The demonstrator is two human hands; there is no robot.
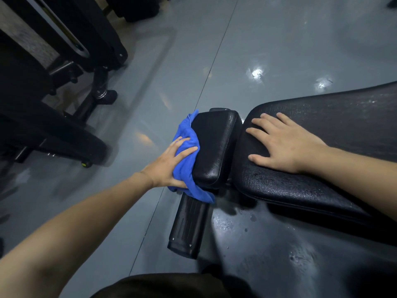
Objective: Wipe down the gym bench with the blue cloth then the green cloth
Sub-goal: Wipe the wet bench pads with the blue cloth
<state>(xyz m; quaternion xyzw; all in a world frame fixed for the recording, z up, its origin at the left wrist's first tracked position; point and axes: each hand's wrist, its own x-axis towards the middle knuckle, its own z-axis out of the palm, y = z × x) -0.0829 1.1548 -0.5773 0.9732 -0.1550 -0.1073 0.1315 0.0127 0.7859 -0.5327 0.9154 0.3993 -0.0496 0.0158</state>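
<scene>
Blue cloth (pixel 189 160), bunched, clutched by left hand (pixel 169 162) against bench (pixel 214 147) seat end; right hand (pixel 285 145) flat, fingers spread.

Open glossy grey floor (pixel 268 50) beyond the black padded gym bench (pixel 322 186), clear passage there. Left side blocked by black metal machine frame and legs (pixel 64 100). Black ribbed bench foot (pixel 188 229) juts under the small seat pad (pixel 214 147). Narrow gap between seat pad and long pad. Right hand (pixel 283 143) flat, covers long pad's near end.
</scene>
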